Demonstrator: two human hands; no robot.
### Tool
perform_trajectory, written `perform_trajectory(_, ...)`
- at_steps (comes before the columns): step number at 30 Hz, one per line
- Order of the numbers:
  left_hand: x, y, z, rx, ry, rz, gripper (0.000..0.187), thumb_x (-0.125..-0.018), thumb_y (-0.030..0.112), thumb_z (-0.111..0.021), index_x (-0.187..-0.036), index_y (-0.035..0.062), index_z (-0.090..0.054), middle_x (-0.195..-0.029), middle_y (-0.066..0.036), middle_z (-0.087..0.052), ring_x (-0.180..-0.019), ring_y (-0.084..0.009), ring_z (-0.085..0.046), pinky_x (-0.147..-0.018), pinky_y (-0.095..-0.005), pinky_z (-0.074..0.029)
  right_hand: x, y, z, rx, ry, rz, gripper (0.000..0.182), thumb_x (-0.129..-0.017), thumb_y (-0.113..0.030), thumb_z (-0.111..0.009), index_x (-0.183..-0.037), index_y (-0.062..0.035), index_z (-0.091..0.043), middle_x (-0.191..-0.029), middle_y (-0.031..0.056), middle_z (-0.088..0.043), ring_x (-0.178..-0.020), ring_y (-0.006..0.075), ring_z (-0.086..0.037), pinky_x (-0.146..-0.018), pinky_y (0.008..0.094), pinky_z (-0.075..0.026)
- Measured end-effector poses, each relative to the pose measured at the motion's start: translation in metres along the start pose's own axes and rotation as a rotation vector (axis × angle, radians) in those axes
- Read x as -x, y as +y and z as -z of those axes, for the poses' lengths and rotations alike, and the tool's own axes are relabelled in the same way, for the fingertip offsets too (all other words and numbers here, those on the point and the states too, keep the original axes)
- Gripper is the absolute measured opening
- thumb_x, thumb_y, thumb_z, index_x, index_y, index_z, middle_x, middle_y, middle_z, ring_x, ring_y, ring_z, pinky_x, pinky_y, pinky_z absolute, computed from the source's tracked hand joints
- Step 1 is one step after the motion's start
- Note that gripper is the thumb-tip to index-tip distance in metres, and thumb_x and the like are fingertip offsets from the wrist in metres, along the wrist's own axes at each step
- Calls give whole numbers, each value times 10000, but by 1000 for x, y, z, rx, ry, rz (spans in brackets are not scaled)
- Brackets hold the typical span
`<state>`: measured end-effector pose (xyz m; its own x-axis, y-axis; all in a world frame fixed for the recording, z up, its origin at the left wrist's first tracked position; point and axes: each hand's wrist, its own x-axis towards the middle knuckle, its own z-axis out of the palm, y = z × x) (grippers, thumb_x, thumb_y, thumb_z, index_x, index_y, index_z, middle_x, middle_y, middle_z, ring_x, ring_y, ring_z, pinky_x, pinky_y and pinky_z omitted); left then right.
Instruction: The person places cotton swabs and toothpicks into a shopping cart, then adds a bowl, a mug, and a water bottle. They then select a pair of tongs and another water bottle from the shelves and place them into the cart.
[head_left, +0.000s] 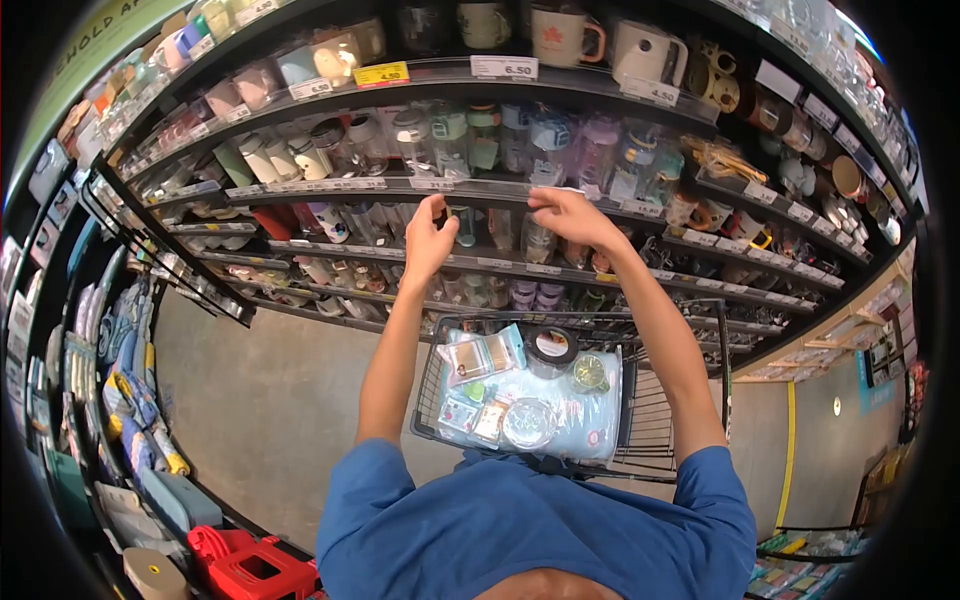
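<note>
Both arms reach forward over a shopping cart (725, 400) to a shelf of drinkware. My left hand (431, 238) is raised before the shelf edge, fingers curled with a gap to the thumb and nothing between them. To its right, my right hand (572, 217) has its fingers bent toward the left, apart and holding nothing visible. Behind and above the hands stand clear bottles (550, 140) and a green-lidded bottle (449, 135). In the cart lie a pale blue wrapped pack (575, 420), a dark-lidded tub (551, 347), a clear round container (530, 423) and small packets (484, 357).
Mugs (567, 38) stand on the upper shelf, above price labels. More shelves curve round on both sides. Folded fabrics (130, 400) hang at the left, with a red plastic item (260, 568) at the lower left. A yellow floor line (788, 450) runs on the right.
</note>
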<state>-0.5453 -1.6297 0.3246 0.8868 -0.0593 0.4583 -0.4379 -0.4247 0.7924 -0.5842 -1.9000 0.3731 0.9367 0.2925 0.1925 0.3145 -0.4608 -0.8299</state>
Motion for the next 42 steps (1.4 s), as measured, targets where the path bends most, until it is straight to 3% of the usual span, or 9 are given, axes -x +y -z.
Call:
perform_trajectory(7,-53,2,-4,40,5,-100,527,-784,160,-660,-1250,-16,-486,-1172,-193,-610,-1063,-271,-602,-902,-352,-466,-81,-45,-17,346,293,-119,497,-745,-149,-616,-1194,57,-568,-1103,191,-660,-1045,303,-633,-910,348,-478)
perform_trajectory(11,-85,11,0,13,175,-127,564,-766,156,-652,-1269,-15,-462,-1196,-219,-577,-1101,-316,-572,-932,-378,-448,-134,-4,-33,17,203,-158,555,-728,-132,-654,-1240,47,-540,-1171,170,-633,-1096,280,-605,-929,347,-469)
perform_trajectory(17,-123,-5,38,-47,349,-5,616,-741,167,-661,-1284,-6,-425,-1223,-268,-510,-1133,-425,-489,-967,-460,-398,-183,7,-51,133,260,-215,581,-712,-167,-686,-1230,52,-540,-1185,181,-621,-1097,282,-601,-918,349,-471)
perform_trajectory(21,-137,-42,48,68,197,140,645,-743,164,-644,-1319,-11,-413,-1221,-279,-544,-1157,-393,-531,-988,-424,-410,-188,-6,-60,336,232,-294,383,-726,-138,-667,-1052,56,-619,-914,163,-687,-863,243,-666,-737,341,-516)
perform_trajectory(24,-151,-66,50,95,128,188,669,-740,178,-631,-1333,-24,-397,-1244,-277,-544,-1193,-372,-523,-1007,-391,-405,-178,-36,-83,-66,20,-309,248,-743,-29,-622,-981,39,-639,-767,84,-642,-651,106,-588,-548,241,-457)
perform_trajectory(34,-188,-99,48,57,-216,226,607,-720,221,-657,-1217,-88,-499,-1155,-311,-582,-1136,-379,-563,-927,-395,-459,-219,-35,-141,274,260,-252,426,-693,-203,-647,-1009,76,-589,-1059,273,-629,-1043,381,-604,-881,426,-461)
perform_trajectory(37,-177,-85,50,-7,-132,201,568,-711,188,-654,-1177,-95,-494,-1127,-324,-579,-1111,-401,-563,-929,-429,-455,-214,-33,-146,351,281,-225,355,-680,-154,-682,-959,48,-594,-906,142,-645,-861,237,-620,-755,355,-468)
perform_trajectory(39,-164,-78,41,-37,85,40,564,-689,123,-624,-1183,-84,-445,-1137,-304,-558,-1092,-415,-542,-929,-427,-430,-197,-25,-142,317,271,-128,403,-711,-181,-624,-1040,49,-592,-948,208,-667,-938,334,-639,-833,393,-489)
perform_trajectory(42,-142,-62,33,-43,229,-84,589,-704,89,-608,-1235,-83,-419,-1194,-298,-518,-1158,-426,-479,-976,-440,-389,-166,-14,-140,187,489,-42,415,-725,-136,-624,-1092,53,-582,-948,177,-666,-865,280,-650,-815,377,-504)
